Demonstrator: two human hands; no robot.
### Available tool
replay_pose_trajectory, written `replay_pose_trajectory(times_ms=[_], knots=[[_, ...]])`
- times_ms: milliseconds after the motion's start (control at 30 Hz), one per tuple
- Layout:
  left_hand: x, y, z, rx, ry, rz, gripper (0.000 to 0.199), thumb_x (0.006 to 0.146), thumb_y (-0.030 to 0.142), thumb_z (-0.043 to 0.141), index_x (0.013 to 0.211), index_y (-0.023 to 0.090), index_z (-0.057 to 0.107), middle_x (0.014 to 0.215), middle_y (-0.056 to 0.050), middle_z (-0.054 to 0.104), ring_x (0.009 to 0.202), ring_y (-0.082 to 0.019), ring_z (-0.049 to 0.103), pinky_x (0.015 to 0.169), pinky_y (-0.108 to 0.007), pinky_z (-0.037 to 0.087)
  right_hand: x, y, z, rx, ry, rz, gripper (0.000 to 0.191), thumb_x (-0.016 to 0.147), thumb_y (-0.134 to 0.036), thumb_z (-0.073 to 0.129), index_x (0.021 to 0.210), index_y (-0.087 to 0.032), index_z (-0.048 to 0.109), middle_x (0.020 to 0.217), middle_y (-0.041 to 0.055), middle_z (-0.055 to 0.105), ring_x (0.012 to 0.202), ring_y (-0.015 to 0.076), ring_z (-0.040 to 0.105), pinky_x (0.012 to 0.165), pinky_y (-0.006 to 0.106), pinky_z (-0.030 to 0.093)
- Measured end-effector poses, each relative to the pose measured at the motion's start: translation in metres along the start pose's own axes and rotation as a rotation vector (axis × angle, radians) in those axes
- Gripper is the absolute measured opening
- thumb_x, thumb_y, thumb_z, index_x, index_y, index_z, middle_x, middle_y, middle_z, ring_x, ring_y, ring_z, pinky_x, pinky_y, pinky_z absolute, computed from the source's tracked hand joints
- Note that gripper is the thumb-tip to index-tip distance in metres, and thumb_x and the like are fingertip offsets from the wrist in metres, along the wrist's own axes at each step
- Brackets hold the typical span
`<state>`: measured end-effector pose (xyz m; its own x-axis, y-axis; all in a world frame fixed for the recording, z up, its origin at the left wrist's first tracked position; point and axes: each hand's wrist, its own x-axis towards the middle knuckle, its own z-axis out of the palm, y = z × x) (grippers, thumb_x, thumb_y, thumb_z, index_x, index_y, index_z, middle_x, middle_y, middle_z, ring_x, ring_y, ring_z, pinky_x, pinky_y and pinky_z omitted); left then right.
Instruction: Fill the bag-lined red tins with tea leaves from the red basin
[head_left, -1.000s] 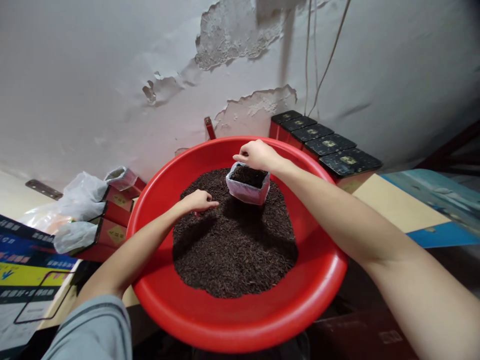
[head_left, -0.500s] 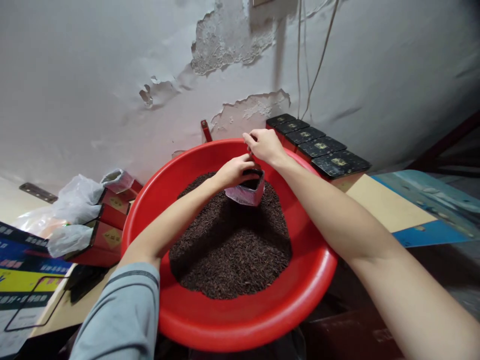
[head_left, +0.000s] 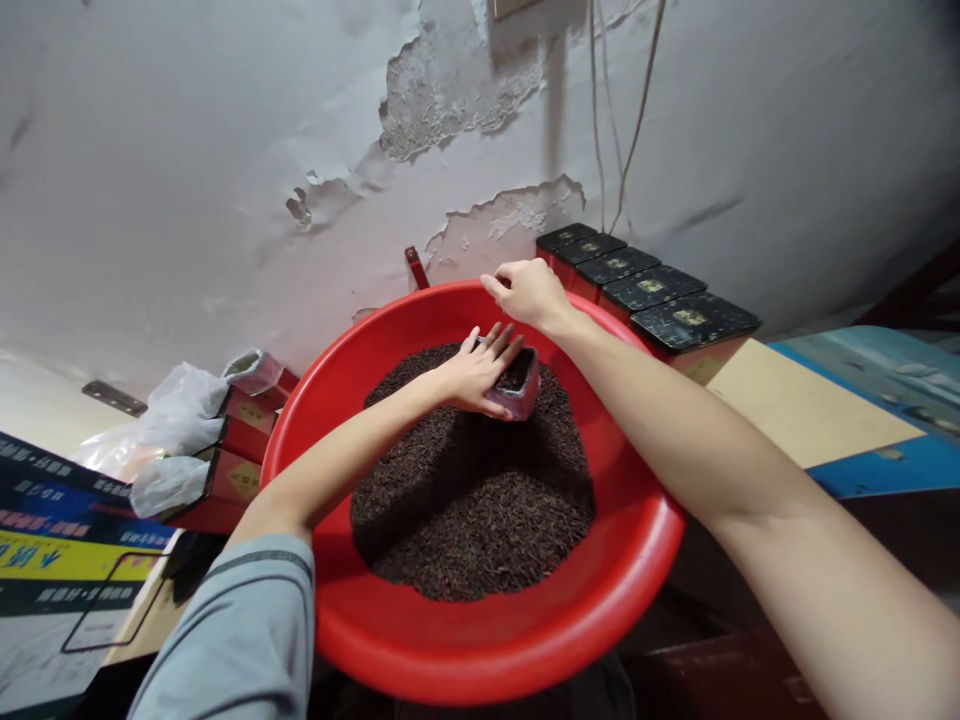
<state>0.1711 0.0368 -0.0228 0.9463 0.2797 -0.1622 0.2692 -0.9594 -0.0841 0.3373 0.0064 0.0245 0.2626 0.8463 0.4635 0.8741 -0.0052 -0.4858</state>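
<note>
A large red plastic basin point(head_left: 480, 655) holds a heap of dark, dry, tea-like leaves point(head_left: 487, 540). On the heap stands a small tin lined with clear plastic point(head_left: 521, 400), tilted, with dark leaves inside. My left hand point(head_left: 476, 378) lies across the tin's near-left rim, fingers spread over its opening. Above the basin's far rim, my right hand point(head_left: 529, 292) is curled closed, apart from the tin. Something dark shows by its thumb, too small to make out.
Several red tins with black lids point(head_left: 694, 320) stand in a row behind the basin at right. Red tins with plastic bags point(head_left: 232, 485) lie at left beside a printed box point(head_left: 67, 560). A cardboard sheet point(head_left: 810, 405) lies at right. Cords point(head_left: 637, 120) hang against the peeling wall.
My left hand has turned and spread its fingers over the tin's opening, where they were bent at its rim. The tin has tilted slightly. My right hand stays above the far rim, fingers curled.
</note>
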Motion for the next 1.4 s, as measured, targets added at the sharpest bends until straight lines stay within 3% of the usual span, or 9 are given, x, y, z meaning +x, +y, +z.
replay_pose_trajectory(times_ms=[100, 267, 333, 467, 800, 900, 1033, 1233, 1400], knots=[[0.005, 0.010, 0.004, -0.087, 0.056, -0.131, 0.137, 0.080, 0.074, 0.069, 0.165, 0.001, -0.011, 0.169, -0.034, -0.009, 0.162, -0.044, -0.002, 0.127, -0.065, 0.005, 0.000, 0.000, 0.000, -0.009, 0.010, -0.001, 0.041, 0.102, -0.046, 0.053, 0.103, -0.017, 0.082, 0.100, 0.0130, 0.081, 0.095, 0.0278, 0.075, 0.084, 0.035, 0.052], [0.003, 0.011, -0.005, -0.063, 0.063, -0.031, 0.115, 0.080, 0.070, 0.074, 0.167, 0.014, 0.023, 0.172, -0.025, -0.018, 0.158, -0.050, -0.018, 0.121, -0.077, -0.003, 0.000, 0.001, -0.002, 0.015, 0.039, -0.021, 0.039, 0.101, -0.044, 0.054, 0.100, -0.017, 0.082, 0.100, 0.0122, 0.081, 0.094, 0.0269, 0.075, 0.083, 0.035, 0.053], [0.000, 0.007, -0.009, -0.089, 0.084, -0.004, 0.111, 0.083, 0.070, 0.071, 0.168, 0.019, 0.021, 0.173, -0.022, -0.018, 0.159, -0.049, -0.017, 0.121, -0.076, -0.002, 0.000, 0.002, -0.004, 0.029, 0.058, -0.016, 0.039, 0.101, -0.044, 0.054, 0.099, -0.017, 0.082, 0.097, 0.0117, 0.081, 0.091, 0.0265, 0.074, 0.081, 0.034, 0.052], [-0.002, -0.007, -0.008, -0.074, 0.048, 0.027, 0.123, 0.081, 0.065, 0.074, 0.169, 0.012, 0.006, 0.174, -0.027, 0.003, 0.163, -0.042, 0.001, 0.125, -0.069, 0.003, 0.000, 0.004, -0.006, 0.034, 0.094, -0.005, 0.040, 0.102, -0.044, 0.053, 0.094, -0.017, 0.082, 0.094, 0.0114, 0.081, 0.086, 0.0262, 0.073, 0.079, 0.035, 0.051], [-0.001, -0.030, 0.004, -0.060, 0.113, -0.002, 0.113, 0.061, 0.052, 0.084, 0.154, 0.006, 0.040, 0.145, -0.028, 0.052, 0.131, -0.045, 0.049, 0.109, -0.057, 0.040, -0.008, 0.001, -0.005, -0.010, 0.064, -0.027, 0.049, 0.105, -0.048, 0.048, 0.097, -0.012, 0.080, 0.096, 0.0150, 0.079, 0.092, 0.0250, 0.072, 0.083, 0.035, 0.050], [-0.020, -0.037, 0.000, -0.198, 0.190, -0.086, 0.107, 0.061, 0.058, 0.085, 0.147, 0.008, 0.048, 0.141, -0.025, 0.053, 0.131, -0.047, 0.044, 0.109, -0.059, 0.038, -0.014, -0.004, -0.004, -0.051, 0.011, -0.046, 0.056, 0.107, -0.047, 0.044, 0.104, -0.004, 0.079, 0.101, 0.0181, 0.078, 0.104, 0.0285, 0.073, 0.089, 0.036, 0.049], [-0.066, -0.053, -0.015, -0.443, 0.264, -0.209, 0.094, 0.058, 0.051, 0.090, 0.137, 0.011, 0.058, 0.129, -0.017, 0.058, 0.130, -0.044, 0.046, 0.113, -0.055, 0.036, -0.017, -0.008, -0.001, -0.065, -0.039, -0.098, 0.048, 0.106, -0.046, 0.048, 0.105, -0.011, 0.081, 0.099, 0.0160, 0.079, 0.102, 0.0327, 0.073, 0.095, 0.045, 0.054], [-0.138, -0.055, 0.003, -0.428, 0.118, -0.315, 0.103, 0.044, 0.045, 0.095, 0.137, 0.015, 0.060, 0.133, -0.018, 0.058, 0.127, -0.044, 0.048, 0.115, -0.059, 0.036, -0.031, -0.031, 0.018, -0.081, -0.199, -0.214, 0.040, 0.104, -0.043, 0.055, 0.110, -0.010, 0.079, 0.107, 0.0183, 0.078, 0.107, 0.0341, 0.071, 0.097, 0.048, 0.053], [-0.170, -0.053, 0.032, -0.476, 0.177, -0.388, 0.124, 0.054, 0.064, 0.088, 0.157, 0.017, 0.038, 0.156, -0.022, 0.042, 0.143, -0.046, 0.036, 0.120, -0.064, 0.028, -0.066, -0.059, 0.054, 0.197, -0.421, -0.659, 0.037, 0.096, -0.042, 0.067, 0.127, -0.024, 0.074, 0.138, 0.0133, 0.067, 0.127, 0.0319, 0.061, 0.108, 0.049, 0.049]])
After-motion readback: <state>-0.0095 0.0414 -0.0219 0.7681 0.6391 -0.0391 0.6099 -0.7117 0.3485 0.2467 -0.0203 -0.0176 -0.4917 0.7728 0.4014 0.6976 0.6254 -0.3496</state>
